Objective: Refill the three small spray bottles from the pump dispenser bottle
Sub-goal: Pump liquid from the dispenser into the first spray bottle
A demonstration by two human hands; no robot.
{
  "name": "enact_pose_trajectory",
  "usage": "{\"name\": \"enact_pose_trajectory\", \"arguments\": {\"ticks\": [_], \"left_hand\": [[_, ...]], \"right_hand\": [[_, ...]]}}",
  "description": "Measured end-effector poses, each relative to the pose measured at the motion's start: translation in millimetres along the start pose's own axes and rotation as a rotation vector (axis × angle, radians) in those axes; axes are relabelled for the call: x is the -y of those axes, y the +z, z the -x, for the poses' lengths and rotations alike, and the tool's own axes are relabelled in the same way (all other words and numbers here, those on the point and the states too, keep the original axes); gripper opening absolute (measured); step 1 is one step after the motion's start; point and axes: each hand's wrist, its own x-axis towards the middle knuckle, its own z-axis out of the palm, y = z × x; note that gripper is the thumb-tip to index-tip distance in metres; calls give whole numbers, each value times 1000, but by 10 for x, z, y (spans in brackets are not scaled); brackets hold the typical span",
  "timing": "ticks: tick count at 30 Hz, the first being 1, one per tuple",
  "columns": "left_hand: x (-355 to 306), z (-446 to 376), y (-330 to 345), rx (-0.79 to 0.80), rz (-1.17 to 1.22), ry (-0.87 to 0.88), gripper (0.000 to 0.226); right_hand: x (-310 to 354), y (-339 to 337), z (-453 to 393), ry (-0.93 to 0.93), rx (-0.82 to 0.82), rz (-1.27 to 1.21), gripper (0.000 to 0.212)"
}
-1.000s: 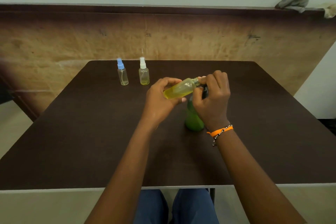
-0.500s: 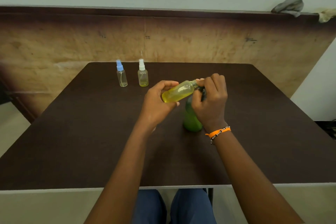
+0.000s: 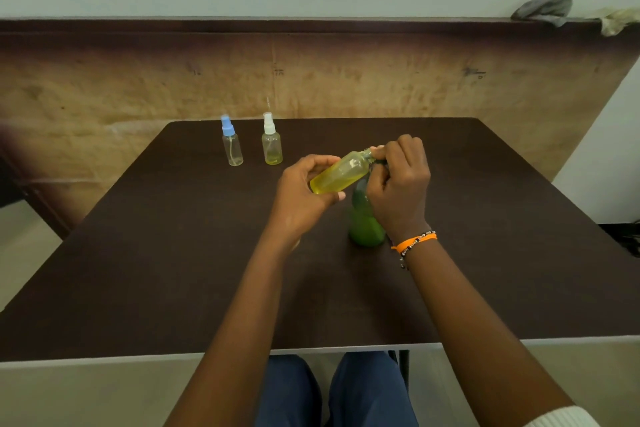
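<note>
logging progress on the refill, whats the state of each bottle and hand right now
blue-capped bottle: upright, capped, nearly empty
white-capped bottle: upright, capped, a little yellow liquid at the bottom
yellow bottle: tilted, held off the table, mostly full
green bottle: upright on the table
left hand: grips the yellow bottle
right hand: fingers curled at the yellow bottle's neck

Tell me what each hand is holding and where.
Left hand grips the tilted yellow spray bottle by its base end; right hand holds the green pump bottle's top.
</note>
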Motion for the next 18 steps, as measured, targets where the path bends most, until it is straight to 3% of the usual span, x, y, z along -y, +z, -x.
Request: {"name": "enact_pose_trajectory", "arguments": {"ticks": [10, 18], "left_hand": [[10, -10, -15, -12, -9, 16, 49], [38, -21, -49, -5, -56, 32, 51]], "right_hand": [[71, -32, -25, -16, 50, 16, 11], [40, 40, 65, 0, -21, 25, 18]]}}
